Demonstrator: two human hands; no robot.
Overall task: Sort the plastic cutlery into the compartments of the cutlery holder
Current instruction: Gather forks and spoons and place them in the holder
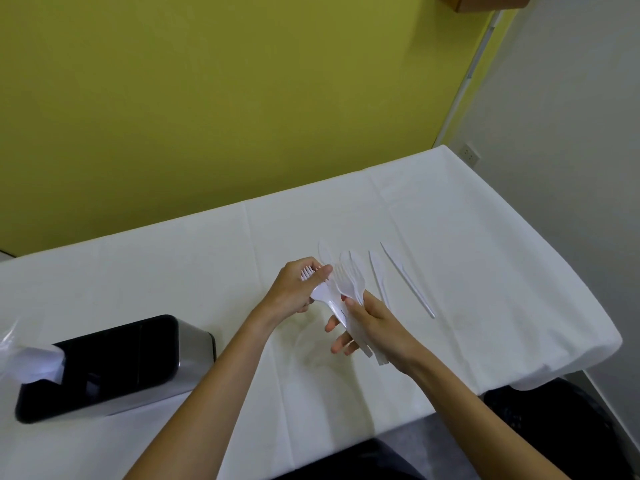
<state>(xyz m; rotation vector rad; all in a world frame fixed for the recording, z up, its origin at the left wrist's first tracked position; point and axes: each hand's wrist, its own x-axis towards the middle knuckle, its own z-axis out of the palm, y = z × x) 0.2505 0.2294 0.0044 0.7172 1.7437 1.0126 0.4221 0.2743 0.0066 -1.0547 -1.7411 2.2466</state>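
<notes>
Separating stage — the left hand (294, 289) pinches one fork (319, 293), the right hand (375, 323) grips a cutlery bundle (349, 284); next, that fork probably needs carrying to the cutlery holder (104, 362).

Bare tablecloth (277, 237) lies right of the cutlery holder (114, 362).

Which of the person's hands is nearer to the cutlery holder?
Left. The left hand is right of the cutlery holder, apart from it; the right hand lies farther right, beyond the left hand. Both grip plastic cutlery.
</notes>
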